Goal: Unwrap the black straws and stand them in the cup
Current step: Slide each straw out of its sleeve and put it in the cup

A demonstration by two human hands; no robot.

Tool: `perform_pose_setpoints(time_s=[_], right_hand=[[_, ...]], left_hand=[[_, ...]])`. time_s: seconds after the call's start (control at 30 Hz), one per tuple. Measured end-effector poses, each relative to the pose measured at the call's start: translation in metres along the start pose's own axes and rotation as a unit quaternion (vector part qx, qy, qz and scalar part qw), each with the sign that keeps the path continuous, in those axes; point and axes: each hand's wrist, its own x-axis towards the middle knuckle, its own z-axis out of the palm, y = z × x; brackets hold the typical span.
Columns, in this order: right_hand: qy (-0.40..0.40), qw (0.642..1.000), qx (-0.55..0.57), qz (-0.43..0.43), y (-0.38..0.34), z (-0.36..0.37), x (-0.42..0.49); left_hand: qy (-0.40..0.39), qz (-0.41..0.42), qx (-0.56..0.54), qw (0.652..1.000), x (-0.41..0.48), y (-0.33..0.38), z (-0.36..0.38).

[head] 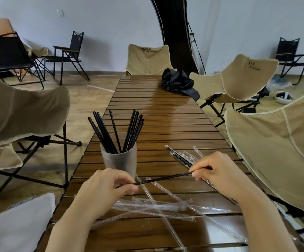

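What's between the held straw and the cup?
Nothing visible. The left hand and right hand pinch the straw just in front of the cup. Only the black straws standing in it crowd the opening, fanned to both sides with a gap between.

**Head view: light and image quality**

Light: moderate, soft and even, reading cool white on the wall (111, 24). Source not in frame.
Glare: a pale streak of sheen runs along the counter (165, 113) slats toward the far end. Small bright glints sit on the clear wrappers (165, 206). The floor (85, 99) is glossy, with faint pale reflections at left.
Shadows: weak and soft-edged, darkest beneath the side chairs (20, 110).
Distortion: strong wide-angle bowing. The wall base curves and the chairs stretch toward the frame edges.
Sharpness: centre fair, fine texture smeared, corners softer.
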Motion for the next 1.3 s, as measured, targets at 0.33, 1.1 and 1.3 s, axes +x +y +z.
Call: perform_pose_setpoints(time_s=[0.33,1.1,1.3], right_hand=[[0.044,0.998,0.053,0.002,0.008,-0.007,-0.004],[0.019,1.0,0.023,0.007,0.011,0.002,0.0],[0.022,0.999,0.03,0.013,0.015,0.002,0.0]], left_hand=[[0.03,0.01,0.046,0.998,-0.001,0.005,-0.004],[-0.019,-0.014,0.032,0.999,-0.005,-0.002,-0.01],[-0.024,-0.02,0.074,0.997,-0.004,-0.003,-0.009]])
